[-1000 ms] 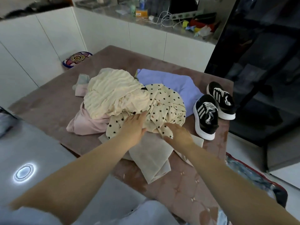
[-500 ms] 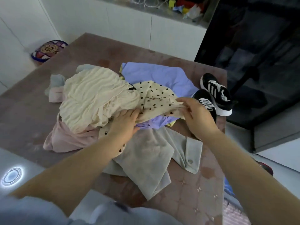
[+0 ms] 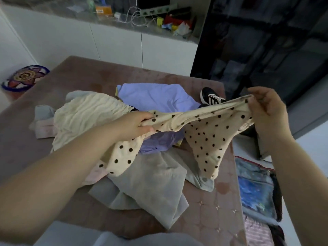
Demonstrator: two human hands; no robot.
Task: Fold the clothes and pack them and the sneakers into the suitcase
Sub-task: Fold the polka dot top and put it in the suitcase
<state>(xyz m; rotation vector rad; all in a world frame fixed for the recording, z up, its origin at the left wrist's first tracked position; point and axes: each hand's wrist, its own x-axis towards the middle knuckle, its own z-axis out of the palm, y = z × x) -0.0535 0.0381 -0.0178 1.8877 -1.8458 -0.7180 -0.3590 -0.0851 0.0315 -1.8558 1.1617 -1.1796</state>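
At the bottom of the frame, nearest me, a grey-beige garment (image 3: 150, 185) sprawls unfolded on the padded brown surface (image 3: 213, 219), one corner trailing toward the near edge. In the lower right, down beside that surface, lies what I take to be the open suitcase (image 3: 255, 189), blue patterned fabric showing inside. None of the pile looks packed yet.

Across the middle of the frame the person holds a cream polka-dot garment (image 3: 204, 132) up off the heap, stretched sideways between both hands. I'd say that is to find its edge and shape before folding, since two loose flaps hang down from the taut line. The left hand (image 3: 136, 124) has its fingers curled round a bunched end of the cloth, thumb clamped underneath. The right hand (image 3: 266, 114), higher and at the right of the frame, pinches the other end with fingers hooked over the hem. Neither hand holds anything else.

Behind them, in the centre, the other clothes lie crumpled: a ribbed cream piece (image 3: 88, 119) to the left, a lilac one (image 3: 156, 96) beyond it, a pale pink one (image 3: 44, 128) poking out at the left edge. One black striped sneaker (image 3: 211, 98) peeks over the stretched cloth; I can't see its pair clearly. Along the top runs a cluttered counter (image 3: 106, 16).
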